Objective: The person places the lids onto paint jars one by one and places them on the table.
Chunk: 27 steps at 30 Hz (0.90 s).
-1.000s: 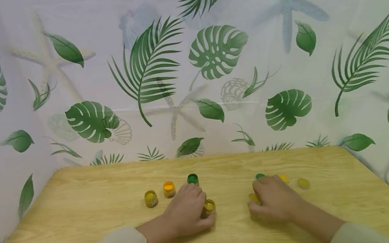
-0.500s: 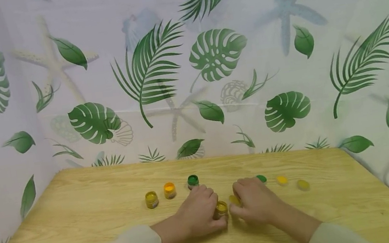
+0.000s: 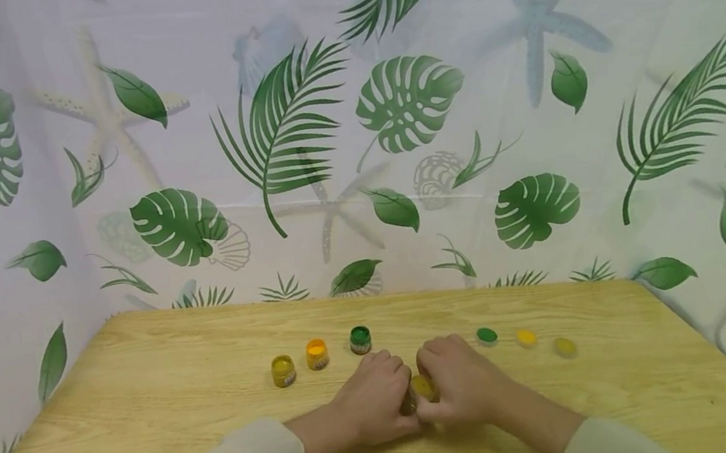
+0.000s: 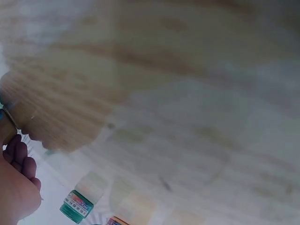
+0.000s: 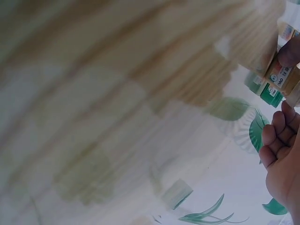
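Observation:
Near the table's front middle, my left hand (image 3: 375,399) grips a small paint jar (image 3: 408,404), mostly hidden behind the fingers in the head view. Its labelled side (image 5: 280,75) shows in the right wrist view. My right hand (image 3: 465,384) pinches a yellowish lid (image 3: 423,386) between thumb and fingers, right at the jar's mouth. Behind the left hand stand three uncapped paint jars: a green jar (image 3: 361,340), an orange jar (image 3: 317,354) and an olive-yellow jar (image 3: 283,371).
Beyond the right hand lie three loose lids in a slanting row: a green lid (image 3: 487,336), a yellow lid (image 3: 526,337) and an olive lid (image 3: 565,347). A leaf-printed curtain (image 3: 436,247) borders the wooden table (image 3: 169,385) at the back and sides.
My right hand has moved left with its lid until it meets the jar. The left hand has shifted slightly right with the jar, whose open mouth is now covered from view.

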Available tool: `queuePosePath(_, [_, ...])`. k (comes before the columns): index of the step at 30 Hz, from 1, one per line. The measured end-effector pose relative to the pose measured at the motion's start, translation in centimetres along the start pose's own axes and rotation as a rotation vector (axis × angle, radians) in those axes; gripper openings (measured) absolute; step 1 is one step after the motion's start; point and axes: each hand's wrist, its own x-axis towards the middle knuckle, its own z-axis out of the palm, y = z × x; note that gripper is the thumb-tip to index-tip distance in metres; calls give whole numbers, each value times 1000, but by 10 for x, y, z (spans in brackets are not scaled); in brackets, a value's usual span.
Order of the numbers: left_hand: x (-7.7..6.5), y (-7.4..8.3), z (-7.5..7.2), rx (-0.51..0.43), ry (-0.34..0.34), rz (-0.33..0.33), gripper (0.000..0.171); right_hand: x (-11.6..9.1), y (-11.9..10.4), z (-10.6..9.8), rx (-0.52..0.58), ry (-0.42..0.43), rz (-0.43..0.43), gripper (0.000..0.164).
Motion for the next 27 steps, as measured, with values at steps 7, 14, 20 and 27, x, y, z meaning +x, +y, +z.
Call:
queuePosePath(7, [2,-2,-1,0,42,34,39,3,-3,-6,-8,-46,0,26])
queuePosePath(14, [1,-1,-2,-7,39,38,44,4,-5,-5,-1,-48,13,30])
queuePosePath(20, [1,-1,-5,-31,9,15,37,3,-3,-3,-28,35,-12,41])
queuePosePath(27, [0,-5,-7,-44,24,-9,33,-2,4,-7,-18,77,-44,27])
